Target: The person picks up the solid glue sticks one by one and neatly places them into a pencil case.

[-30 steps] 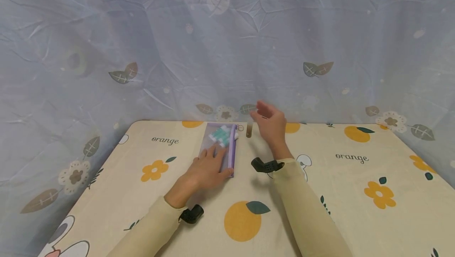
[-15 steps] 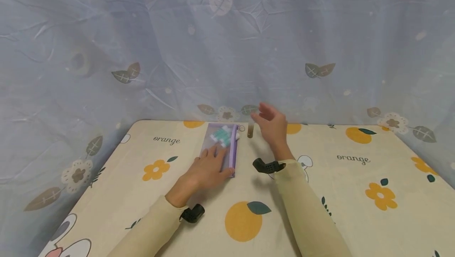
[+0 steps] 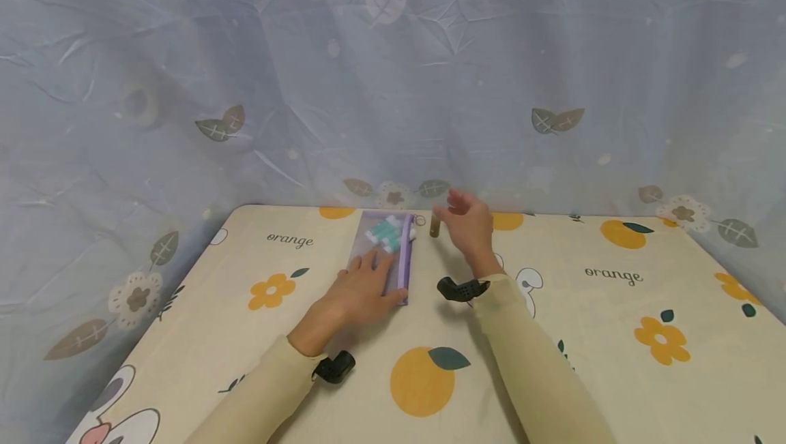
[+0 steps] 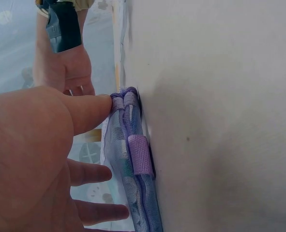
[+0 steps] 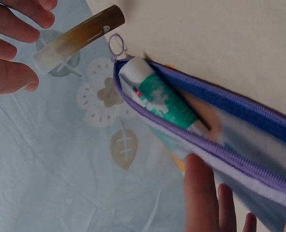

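My left hand [image 3: 362, 292] rests spread on a flat purple zip pouch [image 3: 398, 273], thumb at its zipped edge. The left wrist view shows the thumb [image 4: 92, 111] at the pouch's end, fingers straight beside it. In the right wrist view the zip gapes, and a green-and-white tube [image 5: 167, 99] lies inside at the ring-pull end. A small cylinder [image 5: 82, 38], brown fading to clear, stands upright on the table just right of the pouch. My right hand [image 3: 469, 227] is beside its upper end, fingers and thumb loosely bent and apart, with a gap showing to the cylinder.
A cream tablecloth [image 3: 528, 376] with orange and flower prints covers the table. Behind its far edge hangs a grey-blue patterned curtain [image 3: 479, 89], close behind the pouch and cylinder. Each wrist wears a black camera [image 3: 334, 367].
My right hand has come down a little, and its thumb now overlaps the cylinder's upper end in the head view. The left hand stays on the pouch. The head view shifts slightly.
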Motion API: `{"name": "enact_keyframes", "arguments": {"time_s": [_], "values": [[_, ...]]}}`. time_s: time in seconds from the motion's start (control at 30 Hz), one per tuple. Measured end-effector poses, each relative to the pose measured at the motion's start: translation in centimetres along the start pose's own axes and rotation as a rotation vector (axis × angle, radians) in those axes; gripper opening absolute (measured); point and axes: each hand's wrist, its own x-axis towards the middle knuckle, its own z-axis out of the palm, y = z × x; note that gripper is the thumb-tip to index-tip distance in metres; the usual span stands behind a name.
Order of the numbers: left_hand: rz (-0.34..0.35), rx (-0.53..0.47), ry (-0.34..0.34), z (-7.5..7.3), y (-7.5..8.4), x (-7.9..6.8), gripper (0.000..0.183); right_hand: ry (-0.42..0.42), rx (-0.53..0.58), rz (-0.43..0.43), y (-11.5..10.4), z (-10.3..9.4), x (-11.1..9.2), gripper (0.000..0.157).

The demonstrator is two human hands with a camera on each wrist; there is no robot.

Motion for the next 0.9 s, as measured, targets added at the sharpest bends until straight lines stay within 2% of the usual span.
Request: {"name": "enact_keyframes", "arguments": {"time_s": [0.23,0.5,0.9], "values": [[-0.004,0.000,-0.003,0.1,0.0,0.1,0.076,-0.021,-0.042,0.036,0.9,0.1,0.5,0.059],[-0.011,0.002,-0.012,0.1,-0.1,0.1,0.076,-0.086,-0.073,0.075,2.0,0.4,0.8,0.057],[-0.013,0.000,-0.012,0.0,-0.1,0.0,0.076,-0.089,-0.112,0.089,2.4,1.0,0.8,0.047]]}}
